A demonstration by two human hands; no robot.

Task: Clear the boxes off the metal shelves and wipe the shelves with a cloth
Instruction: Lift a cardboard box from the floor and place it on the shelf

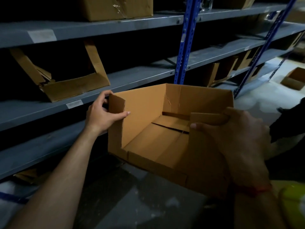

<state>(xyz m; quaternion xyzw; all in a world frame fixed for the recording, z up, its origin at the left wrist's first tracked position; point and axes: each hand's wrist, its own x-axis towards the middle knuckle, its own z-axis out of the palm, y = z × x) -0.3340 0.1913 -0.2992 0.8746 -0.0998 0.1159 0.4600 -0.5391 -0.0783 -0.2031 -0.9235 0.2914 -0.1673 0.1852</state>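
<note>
Box [165, 134] is in the air, clear of the metal shelves [140, 75] and held between the 2 hands. The left hand [103, 113] pinches the left front corner flap, thumb inside and fingers curled round the outside. The right hand [236, 134] grips the right front panel, thumb over the inner face and fingers wrapped behind. The box is open-topped and looks empty. Its cut-away front faces the person and its back wall points away toward the blue post [181, 47], so its depth runs outward from the body. The shelves lie to the left, on the left hand's side, and open floor lies to the right, where 1 more box [295, 78] sits. The likely move is a swing right and down, away from the racking, led by the right hand. There's plenty left: a torn box [74, 90] on the middle shelf, a taped box [118, 7] up top. No cloth that I can make out.
</note>
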